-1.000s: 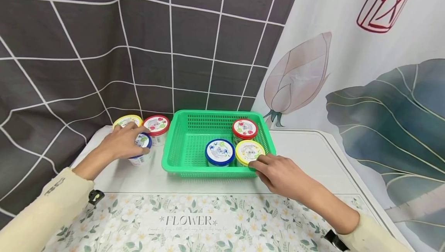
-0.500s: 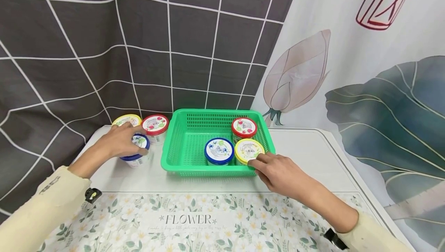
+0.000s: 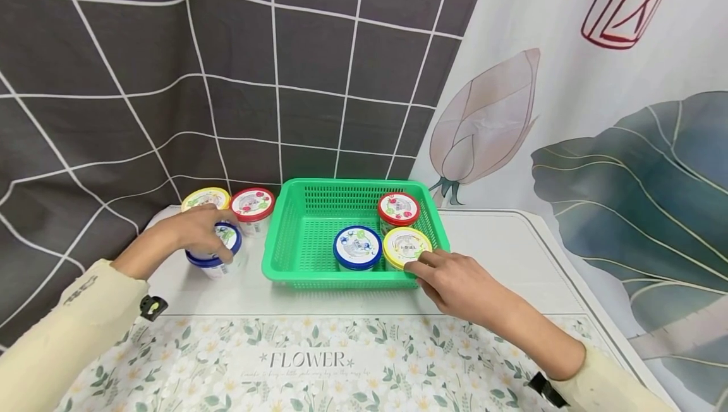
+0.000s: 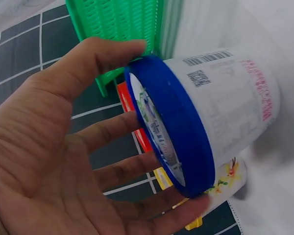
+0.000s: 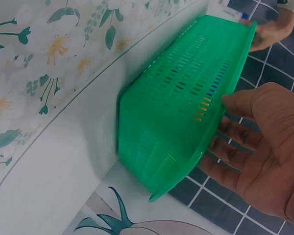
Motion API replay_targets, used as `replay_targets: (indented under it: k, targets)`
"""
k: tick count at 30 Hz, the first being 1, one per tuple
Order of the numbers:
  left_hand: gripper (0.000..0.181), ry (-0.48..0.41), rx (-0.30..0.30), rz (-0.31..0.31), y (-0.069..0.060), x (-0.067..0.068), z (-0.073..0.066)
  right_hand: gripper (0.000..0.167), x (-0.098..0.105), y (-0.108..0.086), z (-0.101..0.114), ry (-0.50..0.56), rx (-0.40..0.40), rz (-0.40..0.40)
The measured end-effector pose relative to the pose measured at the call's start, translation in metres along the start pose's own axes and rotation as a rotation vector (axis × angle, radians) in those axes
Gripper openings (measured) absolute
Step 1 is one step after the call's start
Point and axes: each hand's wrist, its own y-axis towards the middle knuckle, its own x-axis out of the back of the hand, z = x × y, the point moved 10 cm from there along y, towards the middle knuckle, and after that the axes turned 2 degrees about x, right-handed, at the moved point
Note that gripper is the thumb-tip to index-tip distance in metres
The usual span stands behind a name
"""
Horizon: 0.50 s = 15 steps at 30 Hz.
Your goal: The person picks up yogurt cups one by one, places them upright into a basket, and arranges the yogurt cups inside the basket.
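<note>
My left hand (image 3: 190, 235) grips a blue-lidded tub (image 3: 229, 235) by its lid, left of the green basket (image 3: 341, 277). The left wrist view shows the thumb and fingers of this hand (image 4: 49, 142) around the blue lid (image 4: 186, 132), with the tub tilted in that view. Behind it stand a yellow-lidded tub (image 3: 206, 197) and a red-lidded one (image 3: 253, 203). At the basket's front right, my right hand (image 3: 463, 282) holds the rim beside another yellow-lidded tub (image 3: 406, 246). In the right wrist view, this hand's (image 5: 269, 147) fingertips are partly hidden behind the rim.
Inside the basket are also a blue-lidded tub (image 3: 357, 247) and, farther back, a red-lidded tub (image 3: 399, 208). A floral mat (image 3: 318, 336) covers the front of the white table. Dark checked cloth (image 3: 318, 115) and pale printed cloth (image 3: 569, 115) hang behind.
My left hand and the blue-lidded tub have shifted left and slightly toward the front, away from the red-lidded tub. My right hand has stayed at the basket rim.
</note>
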Motion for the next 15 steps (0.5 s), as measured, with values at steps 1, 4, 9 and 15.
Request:
replay_targets:
  k: [1, 4, 9, 15]
  targets:
    - [0.084, -0.005, 0.001, 0.011, -0.0002, -0.0003, -0.0003, 0.032, -0.0001, 0.0001, 0.0000, 0.002, -0.001, 0.002]
    - [0.088, -0.020, 0.014, 0.045, -0.0007, -0.0023, -0.0002, 0.032, -0.0005, 0.0003, 0.0001, 0.007, -0.001, 0.004]
    - [0.087, -0.036, 0.024, 0.066, -0.0014, -0.0035, 0.0006, 0.031, -0.0003, 0.0000, -0.0006, 0.003, -0.001, -0.006]
    - [0.082, -0.054, -0.003, 0.070, -0.0034, 0.0014, -0.0034, 0.030, 0.0002, -0.0004, 0.0001, -0.010, -0.003, -0.014]
